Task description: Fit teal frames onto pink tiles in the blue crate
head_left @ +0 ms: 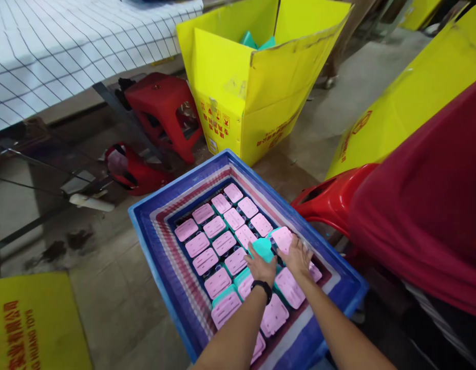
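A blue plastic crate sits in front of me, filled with rows of pink-and-teal plastic pieces lying pink face up. My left hand, with a black watch on the wrist, reaches into the crate and grips a teal piece that stands above the rows. Beside it, my right hand rests with fingers spread on a pink piece at the crate's right side. Both forearms stretch in from the bottom edge.
An open yellow corrugated box with teal pieces inside stands behind the crate. A red stool lies tipped to its left under a table with a checked white cover. Red plastic seats crowd the right side.
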`<action>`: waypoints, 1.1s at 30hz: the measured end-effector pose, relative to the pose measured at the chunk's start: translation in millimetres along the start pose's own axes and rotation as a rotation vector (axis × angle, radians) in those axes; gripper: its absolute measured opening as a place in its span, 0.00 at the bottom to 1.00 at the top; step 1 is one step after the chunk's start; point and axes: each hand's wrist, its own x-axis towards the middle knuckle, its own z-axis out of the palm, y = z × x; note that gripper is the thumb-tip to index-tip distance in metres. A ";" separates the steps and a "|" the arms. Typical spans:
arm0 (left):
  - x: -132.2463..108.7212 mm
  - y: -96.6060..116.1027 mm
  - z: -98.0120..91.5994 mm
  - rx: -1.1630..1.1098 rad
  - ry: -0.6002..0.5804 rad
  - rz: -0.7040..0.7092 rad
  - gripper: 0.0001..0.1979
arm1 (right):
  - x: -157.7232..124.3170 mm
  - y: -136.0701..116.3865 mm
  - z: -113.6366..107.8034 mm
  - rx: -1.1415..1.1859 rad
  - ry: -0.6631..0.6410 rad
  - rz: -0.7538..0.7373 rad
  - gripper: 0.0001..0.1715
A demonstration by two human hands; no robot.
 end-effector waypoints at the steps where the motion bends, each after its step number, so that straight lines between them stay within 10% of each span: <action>1: -0.9 -1.4 -0.8 0.037 -0.030 -0.001 0.48 | -0.2 0.2 1.4 -0.010 -0.011 0.001 0.39; 17: 48.5 -42.4 -32.3 0.016 -0.319 0.323 0.36 | -46.2 -4.8 -24.6 0.092 -0.122 0.136 0.38; 25: 66.7 -55.0 -26.8 -0.171 -0.321 0.403 0.20 | -177.7 52.5 -64.7 0.462 0.442 -0.118 0.27; 29: 80.2 -48.5 -20.4 -0.167 -0.259 0.384 0.06 | -215.9 65.3 -70.0 0.489 0.450 -0.047 0.25; 33: 94.5 -45.4 -31.5 -0.138 -0.277 0.364 0.13 | -192.3 54.3 -69.6 0.655 0.319 0.056 0.30</action>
